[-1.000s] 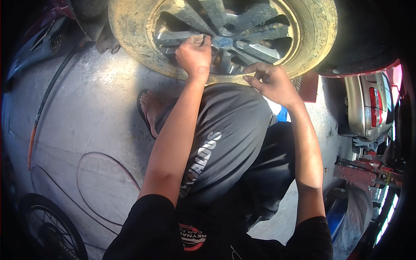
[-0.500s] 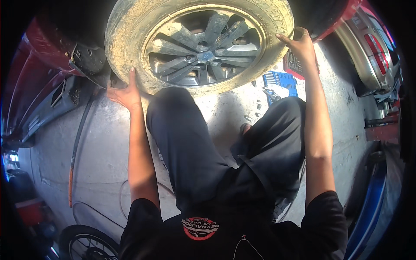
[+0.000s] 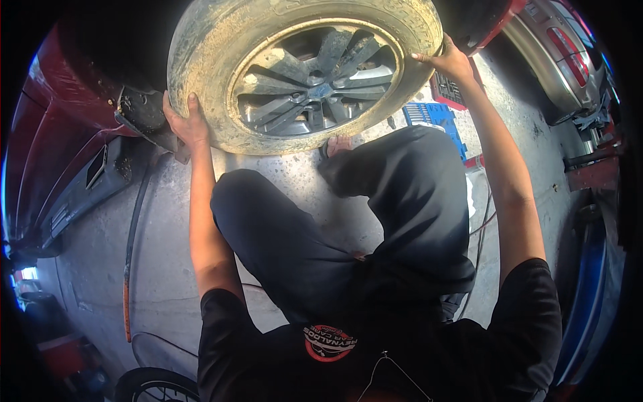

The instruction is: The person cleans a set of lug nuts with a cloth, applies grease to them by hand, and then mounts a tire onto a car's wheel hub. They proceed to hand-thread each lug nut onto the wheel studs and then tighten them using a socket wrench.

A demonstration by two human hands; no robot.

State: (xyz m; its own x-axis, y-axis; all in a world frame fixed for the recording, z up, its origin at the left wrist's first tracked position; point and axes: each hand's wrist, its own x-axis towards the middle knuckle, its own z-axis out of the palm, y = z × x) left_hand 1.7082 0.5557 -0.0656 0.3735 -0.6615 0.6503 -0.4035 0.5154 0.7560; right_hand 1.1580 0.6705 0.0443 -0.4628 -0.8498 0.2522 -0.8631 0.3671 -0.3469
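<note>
A dusty car wheel [image 3: 201,74] with a grey spoked alloy rim [image 3: 315,77] stands upright in front of me at a red car's wheel arch. My left hand [image 3: 184,120] grips the tyre's lower left edge. On the tyre's upper right edge my right hand [image 3: 445,60] holds the tread. I am squatting, my dark trousers and one bare foot [image 3: 338,144] below the wheel.
The red car body [image 3: 60,134] fills the left. A blue tool tray [image 3: 432,115] and a red tray [image 3: 452,90] lie on the concrete floor to the right. An orange-black hose [image 3: 130,254] runs along the floor at left. A silver car [image 3: 556,53] stands at upper right.
My hands left the rim's centre and moved outward to grip the tyre on both sides. The view has drawn back, showing the whole wheel.
</note>
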